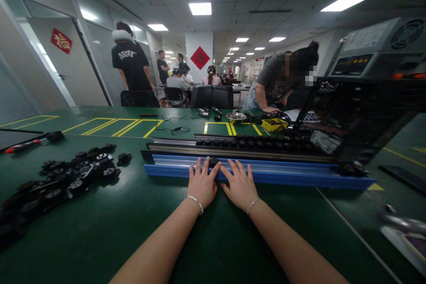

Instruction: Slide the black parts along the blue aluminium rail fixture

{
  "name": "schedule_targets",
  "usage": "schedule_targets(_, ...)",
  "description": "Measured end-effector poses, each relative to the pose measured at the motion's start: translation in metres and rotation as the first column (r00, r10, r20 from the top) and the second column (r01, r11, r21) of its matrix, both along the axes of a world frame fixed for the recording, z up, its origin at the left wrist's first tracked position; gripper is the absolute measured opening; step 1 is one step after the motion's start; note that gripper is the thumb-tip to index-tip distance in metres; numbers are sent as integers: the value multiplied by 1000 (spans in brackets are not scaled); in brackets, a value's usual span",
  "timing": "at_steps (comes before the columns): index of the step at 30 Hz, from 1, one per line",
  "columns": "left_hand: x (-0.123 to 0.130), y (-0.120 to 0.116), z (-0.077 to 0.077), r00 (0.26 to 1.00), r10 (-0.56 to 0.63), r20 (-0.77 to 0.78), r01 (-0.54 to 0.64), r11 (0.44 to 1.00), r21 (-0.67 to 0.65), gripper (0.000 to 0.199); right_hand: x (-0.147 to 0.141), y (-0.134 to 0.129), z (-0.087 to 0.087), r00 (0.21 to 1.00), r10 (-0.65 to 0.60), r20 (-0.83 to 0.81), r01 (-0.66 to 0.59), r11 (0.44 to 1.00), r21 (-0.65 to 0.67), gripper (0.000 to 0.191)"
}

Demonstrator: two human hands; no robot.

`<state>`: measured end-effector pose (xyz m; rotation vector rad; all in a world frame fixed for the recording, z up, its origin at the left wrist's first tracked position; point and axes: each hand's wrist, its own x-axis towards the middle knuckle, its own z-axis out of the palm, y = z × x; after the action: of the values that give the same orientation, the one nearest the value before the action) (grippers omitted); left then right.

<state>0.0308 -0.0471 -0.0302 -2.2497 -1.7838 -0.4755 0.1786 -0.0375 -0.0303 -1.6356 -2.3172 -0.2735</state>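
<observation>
A long blue rail (293, 174) with a channel along its top lies across the green table in front of me. My left hand (202, 183) rests on its near edge, fingers spread and palm down. Beside it, my right hand (240, 184) lies on the rail the same way, also with fingers apart. The two index fingertips almost meet. Just beyond them a small black part (214, 161) sits in the channel, partly hidden by the left fingers. Another dark part (351, 168) stands at the rail's right end.
Black socket-like parts (78, 182) are heaped at the left. Behind the blue rail lie dark rails (173, 146) with a row of black parts. An open computer case (366, 111) stands at the right. A red-handled screwdriver (23, 145) lies far left. A co-worker (282, 71) leans over the table's far side.
</observation>
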Motion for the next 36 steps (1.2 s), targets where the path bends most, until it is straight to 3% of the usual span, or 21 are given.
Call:
schedule_targets(14, -2, 0, -2, 999, 33, 6, -33, 999, 12, 69, 0, -2, -4, 999, 30, -26, -29, 999, 41, 57)
schedule_targets(21, -1, 4, 5, 996, 86, 23, -86, 996, -12, 64, -1, -3, -2, 1000, 19, -19, -18, 1000, 22, 55)
schedule_targets(36, -13, 5, 1, 987, 155, 35, -157, 987, 37, 52, 3, -3, -2, 999, 33, -21, -32, 999, 35, 54)
